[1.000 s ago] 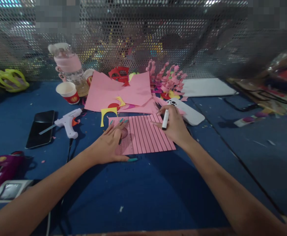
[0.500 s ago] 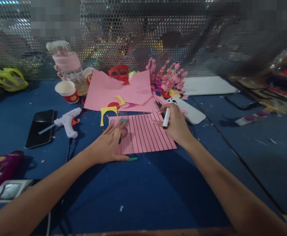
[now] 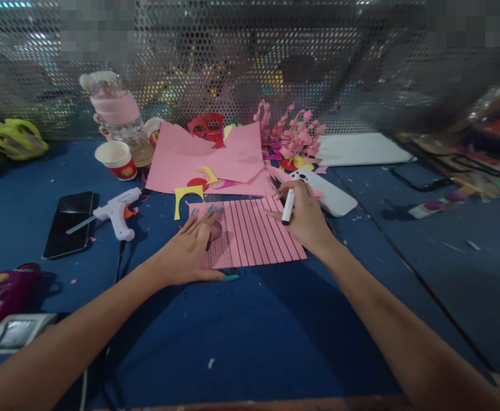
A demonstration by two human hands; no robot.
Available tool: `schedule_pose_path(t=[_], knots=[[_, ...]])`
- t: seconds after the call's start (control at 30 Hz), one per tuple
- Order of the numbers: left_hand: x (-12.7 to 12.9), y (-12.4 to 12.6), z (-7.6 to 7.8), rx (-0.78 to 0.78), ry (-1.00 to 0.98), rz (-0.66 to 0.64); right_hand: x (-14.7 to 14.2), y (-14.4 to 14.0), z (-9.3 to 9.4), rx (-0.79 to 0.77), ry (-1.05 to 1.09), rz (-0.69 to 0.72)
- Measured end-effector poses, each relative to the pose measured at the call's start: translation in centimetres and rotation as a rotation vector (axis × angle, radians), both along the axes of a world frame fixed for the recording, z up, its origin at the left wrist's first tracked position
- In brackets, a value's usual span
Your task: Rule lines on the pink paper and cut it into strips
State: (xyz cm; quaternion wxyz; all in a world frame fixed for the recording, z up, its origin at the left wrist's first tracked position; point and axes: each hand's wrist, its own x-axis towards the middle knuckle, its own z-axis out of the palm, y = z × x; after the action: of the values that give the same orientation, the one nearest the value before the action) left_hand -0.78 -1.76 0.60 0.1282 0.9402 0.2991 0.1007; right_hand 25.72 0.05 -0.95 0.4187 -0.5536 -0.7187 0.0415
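The left hand [image 3: 190, 254] lay flat on the left part of a pink paper [image 3: 250, 234] with dark lines drawn on it, its fingers spread wide and pressing down on a clear ruler [image 3: 216, 242] that sat on the sheet. The right hand [image 3: 303, 220] rested on the paper's far right corner, at about 2 o'clock from the left hand, with its fingers curled and pinching a white marker [image 3: 288, 206] that pointed down. The paper lay flat on the blue table [image 3: 250, 342], right in the middle. It looked thin, light and bendy, so it would likely slide or crease easily; pressing it flat with an open hand, or lifting it by an edge, seemed the safest way to hold it. At about 10 o'clock from the paper lay a white glue gun [image 3: 115, 212] and a black phone [image 3: 68, 222]. At 12 o'clock lay more pink sheets [image 3: 209, 160].
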Motion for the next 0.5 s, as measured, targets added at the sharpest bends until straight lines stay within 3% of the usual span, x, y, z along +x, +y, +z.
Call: schedule_pose_path(t=[0.2,0.4,0.5], knots=[[0.0,0.0,0.0,0.004,0.031,0.011,0.0,0.0,0.0,0.017,-0.03,-0.029],[0.2,0.0,0.2,-0.013,0.049,0.017,0.1,-0.3,0.7,0.177,-0.048,-0.337],[0.2,-0.1,0.1,-0.025,0.036,0.026,-0.2,-0.7,1.4,0.281,-0.032,-0.37]])
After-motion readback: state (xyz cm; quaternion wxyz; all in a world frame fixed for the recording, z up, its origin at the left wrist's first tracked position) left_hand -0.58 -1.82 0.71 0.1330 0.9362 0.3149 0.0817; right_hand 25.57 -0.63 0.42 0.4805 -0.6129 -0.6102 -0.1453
